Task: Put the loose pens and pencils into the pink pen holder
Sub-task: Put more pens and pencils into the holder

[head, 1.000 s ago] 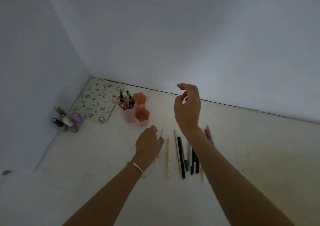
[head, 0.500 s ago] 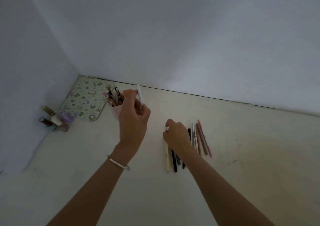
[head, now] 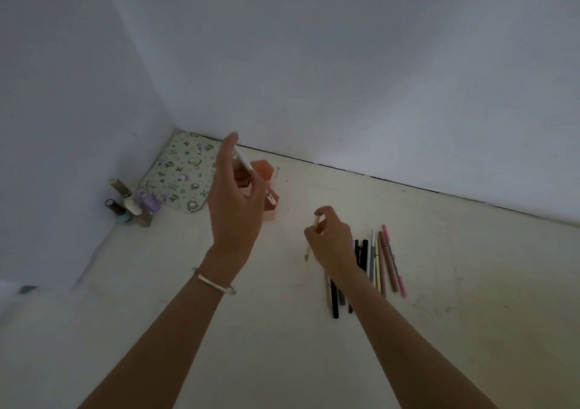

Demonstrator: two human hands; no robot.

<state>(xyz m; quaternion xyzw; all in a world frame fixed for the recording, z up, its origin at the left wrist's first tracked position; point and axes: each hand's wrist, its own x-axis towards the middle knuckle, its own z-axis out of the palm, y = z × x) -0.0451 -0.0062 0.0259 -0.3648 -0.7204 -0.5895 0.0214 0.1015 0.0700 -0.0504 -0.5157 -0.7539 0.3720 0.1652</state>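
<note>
It looked like a home: a bare corner of white walls point(head: 314, 63) at upper frame, small cosmetic bottles point(head: 131, 204) and a cartoon-printed mat point(head: 180, 176) at left on the cream surface point(head: 470, 283).

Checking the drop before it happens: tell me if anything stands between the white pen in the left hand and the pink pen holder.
Nothing visible does. The left hand holds the white pen tilted right above the pink pen holder, whose left part the hand hides. The small bottles and patterned pouch sit off to the left.
</note>
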